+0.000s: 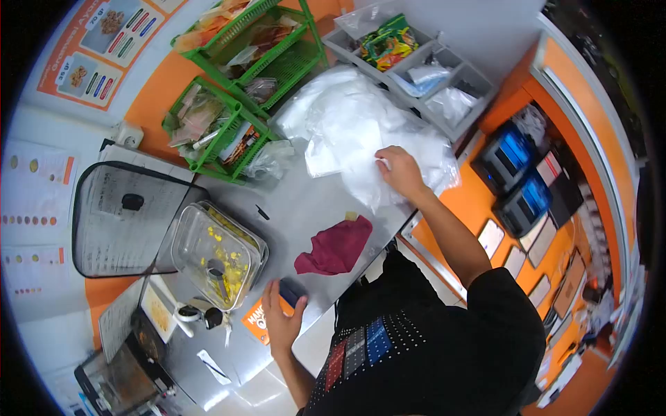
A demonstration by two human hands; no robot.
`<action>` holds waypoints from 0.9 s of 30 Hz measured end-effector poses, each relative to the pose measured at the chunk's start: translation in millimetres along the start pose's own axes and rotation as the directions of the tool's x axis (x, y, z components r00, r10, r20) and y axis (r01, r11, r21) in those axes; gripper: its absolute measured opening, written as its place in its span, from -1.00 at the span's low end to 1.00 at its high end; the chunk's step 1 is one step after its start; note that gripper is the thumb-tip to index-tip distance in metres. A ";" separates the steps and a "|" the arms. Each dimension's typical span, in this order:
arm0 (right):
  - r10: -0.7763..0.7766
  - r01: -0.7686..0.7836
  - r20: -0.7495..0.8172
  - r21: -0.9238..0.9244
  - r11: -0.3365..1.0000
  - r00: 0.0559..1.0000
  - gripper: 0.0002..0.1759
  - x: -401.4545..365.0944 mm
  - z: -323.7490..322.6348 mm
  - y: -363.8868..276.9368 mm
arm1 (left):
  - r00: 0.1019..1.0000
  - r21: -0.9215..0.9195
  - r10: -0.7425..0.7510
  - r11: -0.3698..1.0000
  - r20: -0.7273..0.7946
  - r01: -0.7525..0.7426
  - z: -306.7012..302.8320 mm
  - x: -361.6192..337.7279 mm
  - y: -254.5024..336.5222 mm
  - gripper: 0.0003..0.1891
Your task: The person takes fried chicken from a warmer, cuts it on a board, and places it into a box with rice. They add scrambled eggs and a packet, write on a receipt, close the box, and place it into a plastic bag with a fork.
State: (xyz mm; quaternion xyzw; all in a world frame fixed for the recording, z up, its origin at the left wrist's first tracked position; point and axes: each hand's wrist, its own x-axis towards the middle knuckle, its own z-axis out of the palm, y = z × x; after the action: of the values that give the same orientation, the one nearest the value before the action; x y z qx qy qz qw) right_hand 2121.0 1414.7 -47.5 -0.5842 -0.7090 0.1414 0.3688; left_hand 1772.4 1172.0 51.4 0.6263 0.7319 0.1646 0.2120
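My right hand [401, 172] is at the right part of a heap of white and clear plastic bags [340, 114], thumb and fingers pinched on the thin plastic. At the near table edge, my left hand [281, 322] has its fingers stretched and the thumb apart. It lies over an orange printed card [258, 322] and beside a dark blue flat object [291, 291], which it partly covers. Between the hands lies a crumpled maroon cloth [336, 247]. Left of it stands a clear container [218, 253] with yellow bits and a dark scoop inside.
Green racks [239, 132] with packets stand at the back, beside a grey divided tray [423, 69]. A dark mesh cover [128, 218] stands open at the left. On the orange counter [472, 201] at the right are two screen devices [517, 156] and several phones [491, 238].
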 end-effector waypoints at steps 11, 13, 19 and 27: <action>-0.077 0.071 0.110 0.057 0.996 0.991 -0.82 57.2 66.3 14.7 | 0.979 -0.436 0.193 0.877 -0.063 -0.201 109.7 166.0 135.1 -0.60; 0.005 -0.031 0.098 0.266 0.963 0.995 -0.85 54.8 54.7 17.9 | 0.976 -0.411 0.191 0.885 -0.104 -0.217 119.8 186.2 140.1 -0.63; 0.303 -0.413 0.327 0.865 0.284 0.895 -0.76 42.2 29.6 14.3 | 0.900 -0.311 0.309 0.861 -0.307 -0.401 153.3 233.4 163.2 -0.53; -0.028 0.041 -0.261 0.044 0.998 0.965 -0.40 3.8 66.0 33.1 | 0.868 -0.235 0.360 0.861 -0.343 -0.450 216.0 274.6 123.9 -0.44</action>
State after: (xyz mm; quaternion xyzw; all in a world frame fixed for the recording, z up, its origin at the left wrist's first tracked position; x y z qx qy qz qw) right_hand 2099.4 1442.6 -112.5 -0.5760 -0.6609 0.0743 0.4754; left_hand 1954.4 1457.7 -99.4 0.6957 0.5703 0.4069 0.1584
